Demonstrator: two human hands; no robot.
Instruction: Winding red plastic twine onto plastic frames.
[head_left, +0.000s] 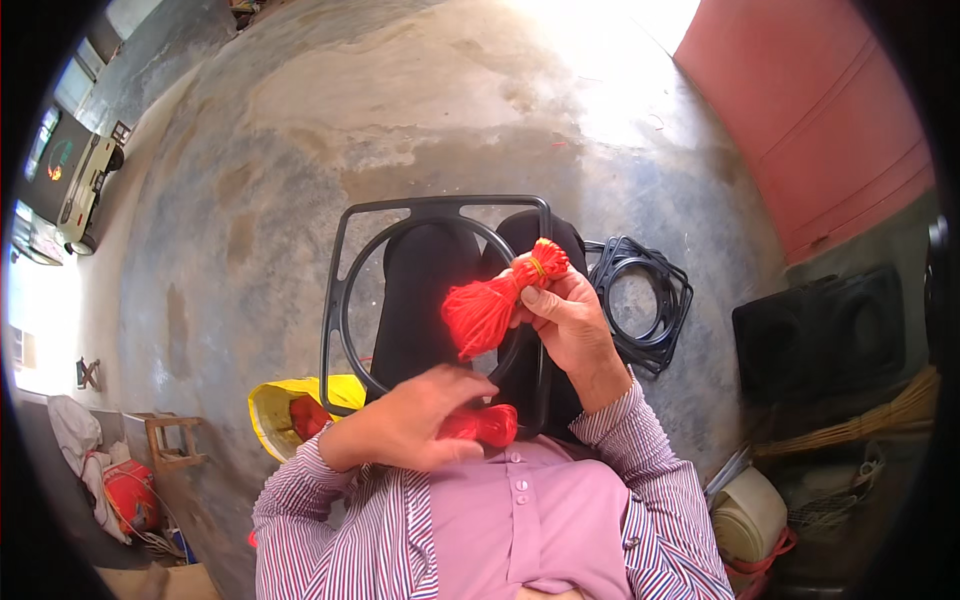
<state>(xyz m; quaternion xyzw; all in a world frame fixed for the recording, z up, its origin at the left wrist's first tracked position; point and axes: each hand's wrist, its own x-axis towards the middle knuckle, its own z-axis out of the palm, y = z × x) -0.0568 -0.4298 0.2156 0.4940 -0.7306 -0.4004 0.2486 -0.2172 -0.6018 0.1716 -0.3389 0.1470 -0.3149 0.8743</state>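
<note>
My right hand [568, 318] holds up a bundle of red cord [485, 308] over my lap, pinched between thumb and fingers. A thin yellow tie wraps the bundle near its looped upper end, and the loose strands fan out to the left. My left hand [415, 415] is slightly blurred, its thumb and fingers apart. Just beyond its fingers, a second red cord bundle [485, 425] rests in my lap; whether they touch I cannot tell. Across my thighs lies a black square frame [437, 203] with a large round opening.
More black frames [645, 300] are stacked on the floor to my right. A yellow bag [268, 425] with red material inside stands at my left. A black moulded case [820, 335], straw broom [850, 425] and pale bucket [750, 515] sit on the right. A small wooden stool [172, 440] stands farther left.
</note>
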